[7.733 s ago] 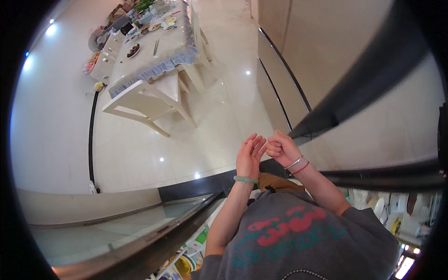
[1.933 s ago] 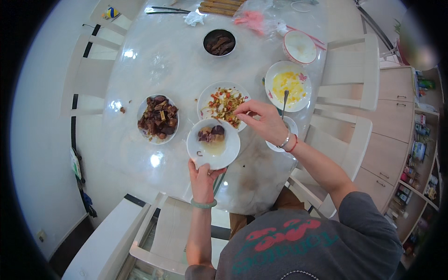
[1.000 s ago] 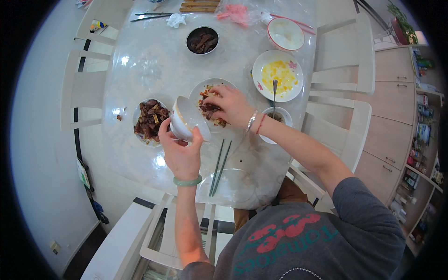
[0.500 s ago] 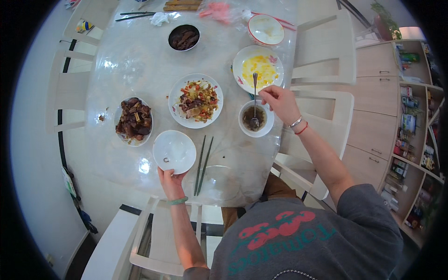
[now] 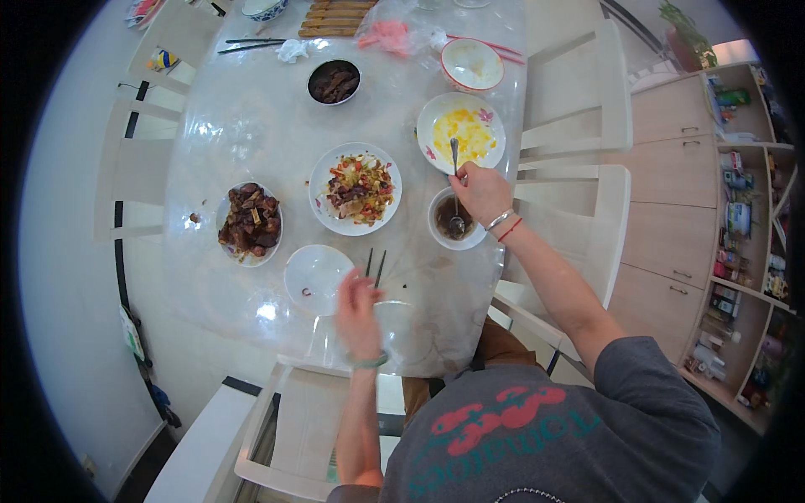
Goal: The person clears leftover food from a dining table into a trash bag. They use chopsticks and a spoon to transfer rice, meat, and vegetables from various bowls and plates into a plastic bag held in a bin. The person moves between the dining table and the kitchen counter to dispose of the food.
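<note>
My right hand (image 5: 482, 194) has its fingertips closed on the handle of a metal spoon (image 5: 454, 151). The spoon's bowl end dips into dark soup in a small white bowl (image 5: 436, 238) near the table's right edge. Smeared by motion, my left hand (image 5: 359, 317) passes over the dark chopsticks (image 5: 381, 264), hiding their near parts; its fingers are unclear. Beside it sits a shallow white bowl (image 5: 319, 272) with a small brown scrap inside. Beyond these stand a plate of chopped meat and peppers (image 5: 359, 191) and a plate of dark braised meat chunks (image 5: 250, 220).
A plate with yellow residue (image 5: 436, 113) lies behind the soup bowl, with a red-rimmed bowl (image 5: 472, 65) farther back. A dark bowl of meat strips (image 5: 334, 84), crumpled tissue (image 5: 292, 51) and a wooden slatted mat (image 5: 331, 18) are at the far side. White chairs (image 5: 579, 84) flank the table.
My left hand has let go of the shallow white bowl and moved right to the chopsticks. My right hand has shifted left and closed on the spoon handle.
</note>
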### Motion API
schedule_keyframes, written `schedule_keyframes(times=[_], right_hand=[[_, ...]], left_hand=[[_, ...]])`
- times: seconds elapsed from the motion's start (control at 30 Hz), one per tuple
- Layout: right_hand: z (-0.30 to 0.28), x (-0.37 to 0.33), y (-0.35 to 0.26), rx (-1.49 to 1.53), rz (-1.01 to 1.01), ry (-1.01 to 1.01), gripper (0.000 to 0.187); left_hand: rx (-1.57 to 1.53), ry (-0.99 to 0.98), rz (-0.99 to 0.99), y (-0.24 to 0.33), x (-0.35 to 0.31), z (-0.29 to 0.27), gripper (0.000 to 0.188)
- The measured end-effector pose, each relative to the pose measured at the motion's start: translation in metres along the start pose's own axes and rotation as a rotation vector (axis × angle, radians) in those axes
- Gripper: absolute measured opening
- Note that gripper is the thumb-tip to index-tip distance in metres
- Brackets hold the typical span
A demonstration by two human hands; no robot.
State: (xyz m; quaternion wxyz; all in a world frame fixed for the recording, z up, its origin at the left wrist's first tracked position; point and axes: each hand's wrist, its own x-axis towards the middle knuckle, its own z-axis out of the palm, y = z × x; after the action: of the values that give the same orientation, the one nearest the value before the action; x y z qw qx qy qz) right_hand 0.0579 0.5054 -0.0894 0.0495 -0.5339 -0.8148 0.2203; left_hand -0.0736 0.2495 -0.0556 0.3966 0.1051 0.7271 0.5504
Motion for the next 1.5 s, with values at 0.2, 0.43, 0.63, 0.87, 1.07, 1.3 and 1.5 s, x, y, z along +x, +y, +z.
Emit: schedule_keyframes(times=[0.2,0.43,0.63,0.87,1.07,1.3,1.5], right_hand=[[-0.012,-0.010,-0.006,0.277,-0.026,0.007,0.019],[-0.047,-0.036,-0.005,0.590,0.026,-0.231,0.018],[-0.081,-0.050,-0.009,0.868,0.073,-0.441,0.020],[-0.078,-0.049,-0.023,1.168,0.011,-0.524,0.023],[-0.052,-0.047,-0.047,1.113,-0.128,-0.548,0.024],[-0.024,-0.043,-0.069,1.092,-0.176,-0.494,0.023],[-0.015,-0.040,-0.073,1.046,-0.260,-0.428,0.021]], left_hand=[[-0.116,-0.249,-0.182,-0.023,0.035,0.115,0.052],[-0.186,-0.252,-0.167,-0.039,0.058,0.133,0.048],[-0.243,-0.227,-0.216,-0.022,0.055,0.111,0.047],[-0.222,-0.108,-0.100,0.033,0.051,0.060,0.051],[-0.154,-0.016,-0.137,0.057,0.070,0.015,0.048],[-0.035,0.070,-0.100,0.075,0.088,0.001,0.050],[0.410,0.145,0.104,0.092,0.094,0.003,0.053]])
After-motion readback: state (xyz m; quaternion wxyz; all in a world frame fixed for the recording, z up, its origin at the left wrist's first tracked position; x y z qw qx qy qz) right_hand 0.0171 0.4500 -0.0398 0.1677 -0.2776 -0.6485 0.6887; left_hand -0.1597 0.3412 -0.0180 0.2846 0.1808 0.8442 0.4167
